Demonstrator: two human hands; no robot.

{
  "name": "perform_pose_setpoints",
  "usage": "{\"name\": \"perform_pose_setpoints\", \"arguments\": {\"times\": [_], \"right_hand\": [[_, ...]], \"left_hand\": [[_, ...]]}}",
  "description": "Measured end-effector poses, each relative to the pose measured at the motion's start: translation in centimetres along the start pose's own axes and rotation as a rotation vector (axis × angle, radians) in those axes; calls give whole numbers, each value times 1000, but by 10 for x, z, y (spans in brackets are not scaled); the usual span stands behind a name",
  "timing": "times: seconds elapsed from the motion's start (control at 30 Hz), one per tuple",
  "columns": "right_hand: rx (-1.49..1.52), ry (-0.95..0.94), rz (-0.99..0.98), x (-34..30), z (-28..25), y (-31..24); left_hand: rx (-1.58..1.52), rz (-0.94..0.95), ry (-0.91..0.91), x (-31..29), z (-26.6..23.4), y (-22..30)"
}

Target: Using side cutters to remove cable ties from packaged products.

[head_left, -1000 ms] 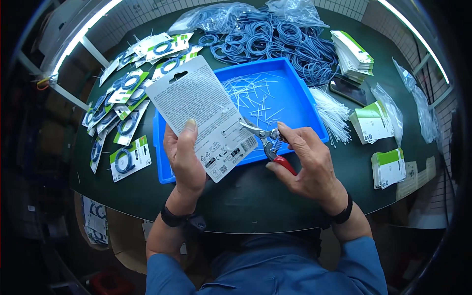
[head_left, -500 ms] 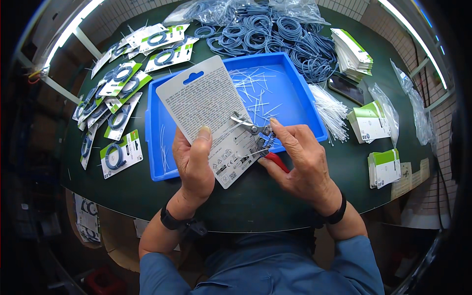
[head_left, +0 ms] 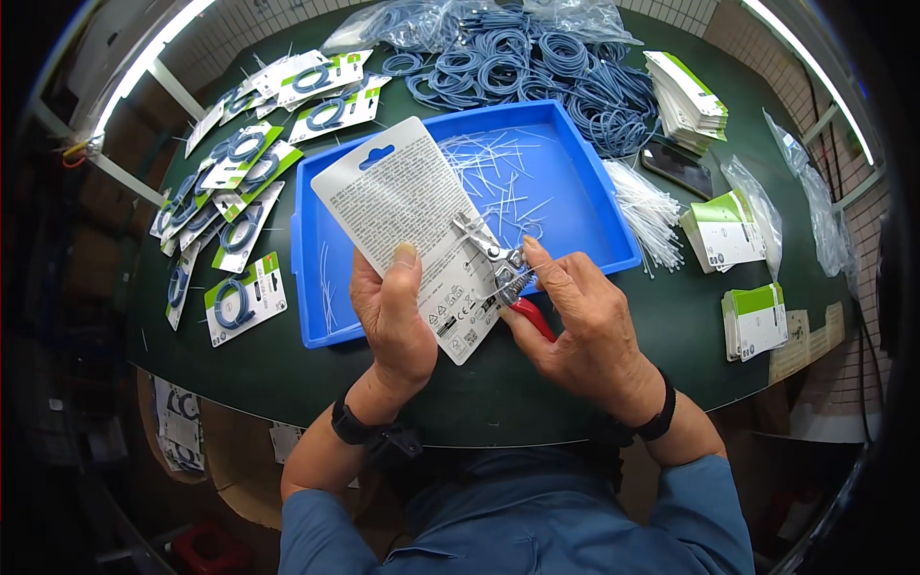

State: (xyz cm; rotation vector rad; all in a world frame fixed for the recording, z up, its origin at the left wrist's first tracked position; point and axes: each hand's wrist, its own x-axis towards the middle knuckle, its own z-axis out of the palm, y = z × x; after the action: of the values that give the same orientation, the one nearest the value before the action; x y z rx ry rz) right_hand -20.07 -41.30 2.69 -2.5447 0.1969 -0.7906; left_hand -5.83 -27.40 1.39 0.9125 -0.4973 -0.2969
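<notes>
1. Holding a printed blister card (head_left: 388,187) upright at a tilt, the left hand (head_left: 395,321) keeps its grip narrow on the lower left edge, thumb on the text side and fingers behind.
2. The right hand (head_left: 586,331) has its grip closed around red-handled pruning shears (head_left: 495,255), the index finger reaching up beside the spring.
3. The shears' blades lie over the card's right part; whether they touch it, I cannot tell.
4. Card and shears are above the near part of a blue tray (head_left: 573,196), which sits on the dark green bench (head_left: 479,393).
5. White cable ties (head_left: 487,165) lie scattered in the tray, and a thick bundle of cable ties (head_left: 644,216) lies just beside its right wall.
6. Left of the tray, carded blue cables (head_left: 246,302) lie in an overlapping spread, mostly showing their green-and-white fronts.
7. Behind the tray is a heap of coiled blue cables (head_left: 517,72), with a clear plastic bag (head_left: 580,21) at its far side.
8. On the right are a dark smartphone (head_left: 677,167), a tall card stack (head_left: 685,101) and two smaller green-and-white card stacks nearer the person.
9. Dark bands circle both wrists.
</notes>
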Motion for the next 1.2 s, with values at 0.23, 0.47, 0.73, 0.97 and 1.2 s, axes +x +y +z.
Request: {"name": "perform_pose_setpoints", "arguments": {"times": [0.23,0.47,0.73,0.97,1.2], "right_hand": [[65,-18,55,-3,4,7],[222,-169,95,-5,-10,12],[255,-188,37,-3,-6,8],[256,-177,25,-5,-2,7],[277,-191,85,-12,2,5]], "left_hand": [[60,-3,51,6,2,-5],[60,-22,181,21,-10,5],[48,-12,211,26,-14,7],[42,-45,201,23,-15,5],[-18,-116,146,20,-15,3]]}}
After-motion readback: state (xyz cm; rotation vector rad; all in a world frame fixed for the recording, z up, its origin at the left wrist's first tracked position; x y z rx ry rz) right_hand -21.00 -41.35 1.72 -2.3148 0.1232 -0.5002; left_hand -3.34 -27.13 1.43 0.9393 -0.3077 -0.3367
